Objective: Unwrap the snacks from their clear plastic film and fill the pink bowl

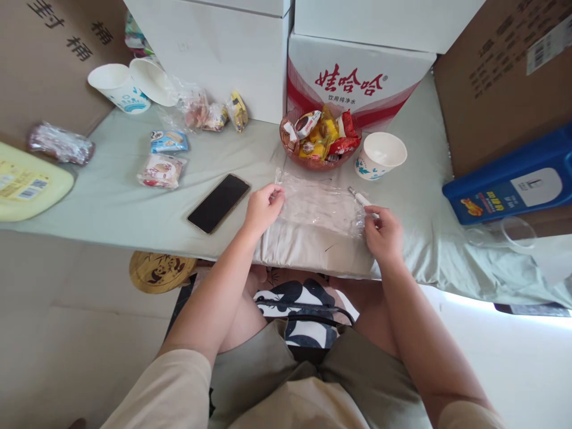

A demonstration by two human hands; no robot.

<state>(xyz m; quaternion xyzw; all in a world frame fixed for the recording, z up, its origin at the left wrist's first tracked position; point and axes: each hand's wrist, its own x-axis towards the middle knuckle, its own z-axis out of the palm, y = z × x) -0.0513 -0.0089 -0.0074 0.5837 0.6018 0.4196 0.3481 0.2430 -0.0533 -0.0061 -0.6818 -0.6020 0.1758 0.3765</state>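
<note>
A clear, crinkled plastic bag (319,204) lies flat on the cloth near the table's front edge. My left hand (264,207) pinches its left edge between thumb and fingers. At the opposite edge, my right hand (384,233) has its fingers closed on the plastic. A white pen-like stick (361,197) with a grey tip runs in under the right fingers; whether they grip it too I cannot tell. Just beyond the bag stands a reddish glass bowl (319,159) of wrapped snacks, with a white paper cup (382,155) on its right.
A black phone (218,203) lies left of my left hand. Farther left are wrapped snacks (163,170) and two paper cups (120,89). White cartons (353,71) line the back. A blue bottle (509,179) and a clear plastic cup (516,232) are at the right.
</note>
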